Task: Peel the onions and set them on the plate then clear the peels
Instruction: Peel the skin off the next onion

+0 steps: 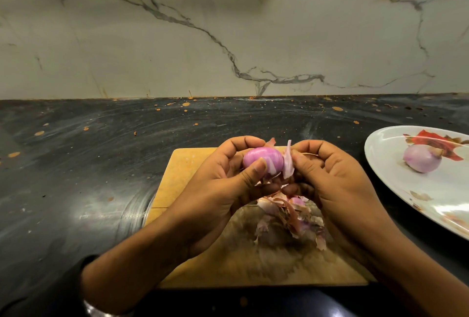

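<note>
Mid-peel, your left hand [223,177] clamped its grip around the onion [262,162] above the cutting board [177,177], while your right hand [327,172] pinched a thin skin strip [288,162]. Smooth, likely slippery bulb; brittle skin, best taken at its loose edge.

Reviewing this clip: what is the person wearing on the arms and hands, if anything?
Both hands, left and right, are bare: no gloves, and no rings show. The forearms are bare too. At the left arm's lower end a dark sleeve begins, and a pale metallic bangle sits at the frame's bottom edge. Nothing worn shows on the right arm.
</note>
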The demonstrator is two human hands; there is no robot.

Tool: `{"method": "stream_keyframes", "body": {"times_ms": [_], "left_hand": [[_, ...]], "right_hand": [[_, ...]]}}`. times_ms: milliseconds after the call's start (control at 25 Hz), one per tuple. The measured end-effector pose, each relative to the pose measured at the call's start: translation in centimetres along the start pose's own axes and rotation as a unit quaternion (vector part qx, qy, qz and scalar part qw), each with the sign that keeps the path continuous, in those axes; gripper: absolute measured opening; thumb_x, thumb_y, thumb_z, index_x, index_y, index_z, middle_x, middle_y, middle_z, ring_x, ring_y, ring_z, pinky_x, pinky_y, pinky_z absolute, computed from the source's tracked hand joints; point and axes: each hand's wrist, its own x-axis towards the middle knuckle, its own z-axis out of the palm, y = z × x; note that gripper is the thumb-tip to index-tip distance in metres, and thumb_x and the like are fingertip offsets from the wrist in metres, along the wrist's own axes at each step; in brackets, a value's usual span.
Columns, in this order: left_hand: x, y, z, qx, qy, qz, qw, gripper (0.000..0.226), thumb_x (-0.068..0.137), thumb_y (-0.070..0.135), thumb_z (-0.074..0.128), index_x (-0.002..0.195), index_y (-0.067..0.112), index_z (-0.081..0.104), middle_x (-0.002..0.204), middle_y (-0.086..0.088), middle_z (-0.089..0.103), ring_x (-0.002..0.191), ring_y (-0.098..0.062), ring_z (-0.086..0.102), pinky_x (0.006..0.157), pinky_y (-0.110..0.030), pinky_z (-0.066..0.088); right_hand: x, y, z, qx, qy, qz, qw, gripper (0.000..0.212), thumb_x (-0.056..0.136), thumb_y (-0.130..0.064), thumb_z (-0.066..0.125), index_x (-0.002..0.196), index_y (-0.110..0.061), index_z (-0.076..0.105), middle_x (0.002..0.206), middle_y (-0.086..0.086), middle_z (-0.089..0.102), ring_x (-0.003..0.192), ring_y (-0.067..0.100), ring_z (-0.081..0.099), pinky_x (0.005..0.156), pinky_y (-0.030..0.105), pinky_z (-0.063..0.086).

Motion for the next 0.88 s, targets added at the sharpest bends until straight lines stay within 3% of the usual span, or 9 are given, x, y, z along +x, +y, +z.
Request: {"method": "stream_keyframes", "body": {"times_ms": [80,160,280,480,640,760,880], "left_hand": [[0.0,0.0,-0.1,0.009,0.009,-0.003,1.0,0.038,0.081,0.014,0.063,0.118,0.009,0.057,0.115,-0.012,0.071,0.094,-0.025,0.071,0.08,-0.03,0.06],[0.1,-0.1,-0.2,0.007,0.014,-0.008,1.0,0.038,0.081,0.014,0.064,0.119,0.01,0.057,0.116,-0.013,0.07,0.094,-0.025,0.07,0.082,-0.03,0.06],[0.2,-0.2,-0.3,0.001,0.012,-0.011,1.0,0.039,0.081,0.013,0.063,0.119,0.008,0.056,0.115,-0.014,0.071,0.096,-0.025,0.07,0.083,-0.03,0.06],[0.1,-0.2,-0.4,-0.004,0.009,-0.014,1.0,0.04,0.082,0.011,0.062,0.121,0.008,0.056,0.118,-0.015,0.07,0.108,-0.033,0.069,0.09,-0.033,0.058],[0.1,-0.3,-0.4,0.0,0.015,-0.014,1.0,0.038,0.08,0.011,0.064,0.118,0.01,0.058,0.118,-0.015,0.07,0.108,-0.034,0.069,0.09,-0.033,0.058],[0.0,-0.3,-0.2,0.002,0.016,-0.012,1.0,0.039,0.078,0.01,0.065,0.116,0.009,0.058,0.113,-0.013,0.072,0.102,-0.03,0.071,0.088,-0.031,0.059],[0.0,-0.3,0.1,-0.004,0.009,-0.015,1.0,0.039,0.079,0.01,0.064,0.118,0.008,0.056,0.11,-0.012,0.072,0.098,-0.028,0.071,0.085,-0.029,0.059]], "right_hand": [[-0.1,-0.1,0.0,0.009,0.006,0.003,1.0,0.016,0.101,-0.016,0.052,0.104,-0.011,0.067,0.086,0.012,0.076,0.063,0.017,0.071,0.055,0.025,0.057],[-0.4,-0.2,0.0,-0.009,-0.008,-0.007,1.0,0.022,0.099,-0.028,0.053,0.103,-0.014,0.071,0.091,0.011,0.076,0.071,0.02,0.074,0.062,0.031,0.06],[-0.9,-0.5,0.3,-0.101,-0.034,-0.056,0.993,0.037,0.077,-0.044,0.068,0.103,-0.018,0.072,0.09,0.001,0.077,0.077,0.018,0.076,0.068,0.03,0.062],[-0.8,-0.6,0.3,-0.122,-0.019,-0.104,0.987,0.009,0.084,-0.019,0.07,0.092,-0.02,0.073,0.074,-0.015,0.075,0.065,0.005,0.073,0.059,0.014,0.054],[-0.7,-0.2,0.1,-0.099,-0.005,-0.103,0.99,0.012,0.09,-0.012,0.068,0.094,-0.02,0.075,0.08,-0.006,0.077,0.069,0.011,0.075,0.061,0.019,0.057],[-0.7,0.4,0.0,-0.149,0.023,-0.131,0.98,0.013,0.091,-0.012,0.069,0.096,-0.022,0.076,0.085,-0.006,0.077,0.075,0.012,0.075,0.067,0.026,0.061],[-0.6,0.5,-0.1,-0.164,0.039,-0.143,0.975,0.014,0.091,-0.011,0.07,0.093,-0.024,0.075,0.082,-0.006,0.077,0.072,0.011,0.074,0.064,0.023,0.06]]}}
